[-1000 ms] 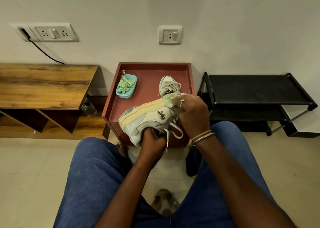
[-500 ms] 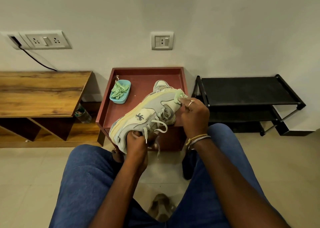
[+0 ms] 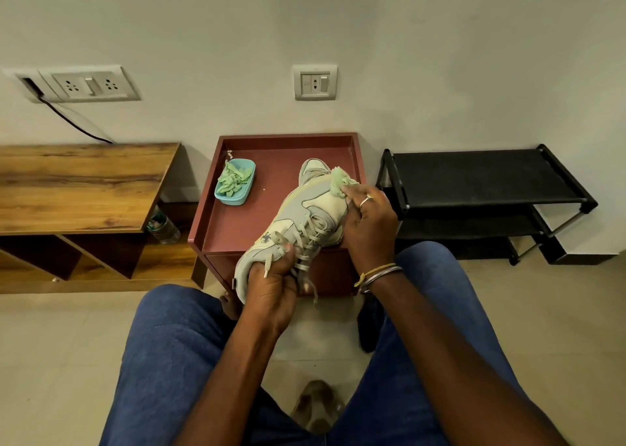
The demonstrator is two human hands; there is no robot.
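A pale grey and cream sneaker (image 3: 298, 222) with loose laces is held over the front of the red-brown side table (image 3: 237, 228). My left hand (image 3: 272, 288) grips its near end from below, thumb on the upper. My right hand (image 3: 367, 222) pinches a small green cloth (image 3: 338, 183) against the shoe's far end. A second sneaker (image 3: 313, 169) stands on the table behind it, mostly hidden.
A blue tub of green cloth pieces (image 3: 234, 182) sits at the table's back left. A wooden low cabinet (image 3: 78, 188) stands to the left, a bottle (image 3: 162, 227) beside it. A black shoe rack (image 3: 481, 188) stands to the right. My blue-trousered knees fill the foreground.
The sneaker has turned so its far end points away and up to the right. My right hand with the cloth has moved onto that far end. My left hand keeps its grip.
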